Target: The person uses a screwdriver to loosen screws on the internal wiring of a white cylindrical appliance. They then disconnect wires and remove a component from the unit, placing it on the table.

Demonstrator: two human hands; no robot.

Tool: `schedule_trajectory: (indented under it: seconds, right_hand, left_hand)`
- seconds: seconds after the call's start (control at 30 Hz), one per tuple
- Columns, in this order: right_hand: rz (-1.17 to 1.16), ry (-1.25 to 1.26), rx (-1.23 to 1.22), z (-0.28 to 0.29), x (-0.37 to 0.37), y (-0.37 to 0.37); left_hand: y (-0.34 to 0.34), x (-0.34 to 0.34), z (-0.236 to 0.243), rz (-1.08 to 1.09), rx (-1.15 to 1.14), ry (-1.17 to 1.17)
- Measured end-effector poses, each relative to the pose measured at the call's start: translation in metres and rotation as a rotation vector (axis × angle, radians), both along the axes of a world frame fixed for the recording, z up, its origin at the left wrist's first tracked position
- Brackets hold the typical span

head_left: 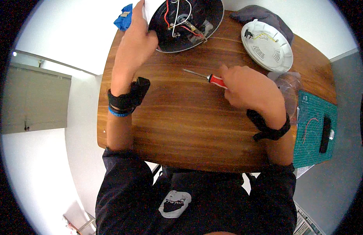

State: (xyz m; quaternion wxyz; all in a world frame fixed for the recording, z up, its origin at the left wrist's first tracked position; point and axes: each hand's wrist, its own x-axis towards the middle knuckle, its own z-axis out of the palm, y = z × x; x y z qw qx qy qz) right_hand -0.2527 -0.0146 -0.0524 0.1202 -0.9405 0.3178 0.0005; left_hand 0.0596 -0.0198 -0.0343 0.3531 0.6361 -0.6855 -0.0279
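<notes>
Presents a wooden table [177,133], curved at the edges, as work surface. Bears at the far side, left of centre, a round housing [167,44], white outside and black inside, tilted with its open face toward the viewer. Contains, in that bowl, red and white wires [166,18] and a metal bracket [197,33].

Carries at the right edge a teal cutting mat [309,153], with a black strip [325,135] and a thin red wire [305,131] on top. Shows at upper right a round white cover [282,54], slotted, holding a black connector [248,34] and a yellow wire [270,37], just in front of a dark grey cloth [264,13]. Includes clear plastic [290,84] near the right wrist, too unclear to identify further.

Note the left hand [137,44] closed on the housing's left edge, with thumb at the rim and some fingers hidden. Note the right hand [250,86] wrapped around the red-and-white handle of a screwdriver [212,79]. Lies between the two hands, below the housing, with shaft pointing left and tip apart from both housing and left hand.
</notes>
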Motion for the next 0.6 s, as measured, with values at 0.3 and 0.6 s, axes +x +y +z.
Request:
schedule_trajectory:
  seconds: [0.3, 0.6]
  right_hand:
    - [-0.213, -0.050, -0.054, 0.011, 0.005, -0.011]
    - [-0.172, -0.190, -0.082, 0.004, 0.006, -0.012]
  left_hand:
    - [-0.011, -0.005, -0.025, -0.066, -0.074, 0.014]
    - [0.001, -0.030, 0.005, 0.153, 0.188, 0.040]
